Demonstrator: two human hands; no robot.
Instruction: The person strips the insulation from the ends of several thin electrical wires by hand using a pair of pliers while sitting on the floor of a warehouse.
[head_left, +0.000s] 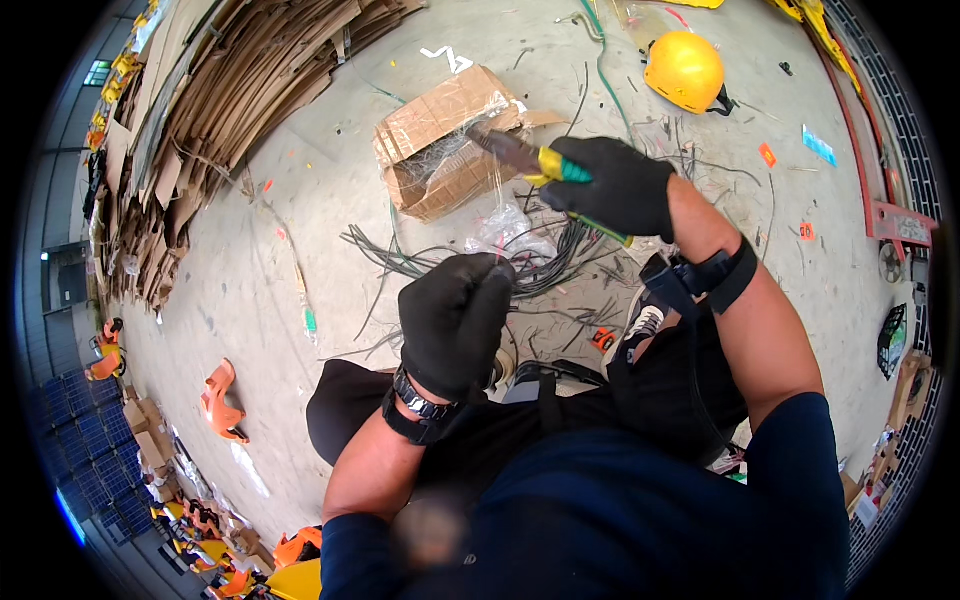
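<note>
My left hand (457, 322), in a black glove, is closed with a thin reddish wire or strand showing above the fingertips; what lies inside the fist is hidden. In my black-gloved right hand (611, 184) are pliers (525, 156) with green and yellow handles, their dark jaws pointing to the upper left. The jaws are blurred and lie in front of an open, torn cardboard box (450, 105) that holds a tangle of thin wire or clear strands. Below the box, a bundle of dark cables (547, 277) and crumpled clear plastic (510, 229) lie on the floor between my feet.
A yellow helmet (684, 71) sits at the upper right. Stacked flattened cardboard (247, 82) stands at the upper left. Cable scraps and orange labels (602, 340) litter the floor near my shoes. An orange plastic piece (221, 401) lies at the left, and a red metal frame (900, 223) at the right.
</note>
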